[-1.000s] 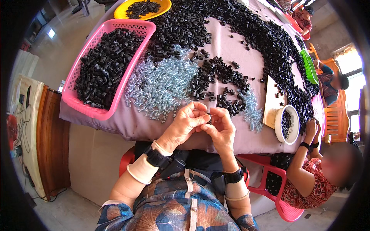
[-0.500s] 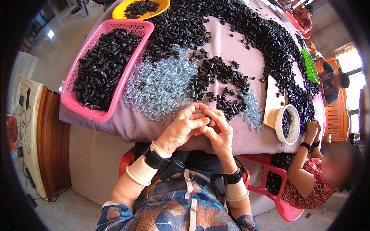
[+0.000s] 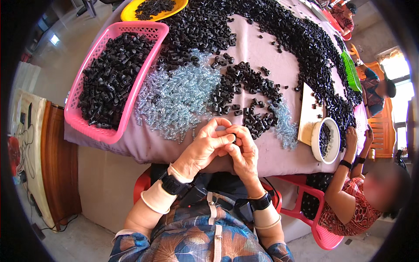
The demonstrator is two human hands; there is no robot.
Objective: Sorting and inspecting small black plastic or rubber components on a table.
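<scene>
Head: black piece [image 3: 235, 140] within two-handed grip [image 3: 208, 146]

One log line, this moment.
left hand: pinching small dark part | right hand: at same part | nearby: coil springs, pink basket

I count two bare hands, one left [image 3: 207, 143] and one right [image 3: 244, 153], with one dark piece [image 3: 234, 139] between them. My remote view gives me two heaps of springs [image 3: 174, 100], one yellow plate [image 3: 128, 13], one green basket [image 3: 350, 72], one white bowl [image 3: 337, 139] and three other people [image 3: 345, 201]. The loose black pieces [image 3: 316, 72] are too many for me to number.
</scene>
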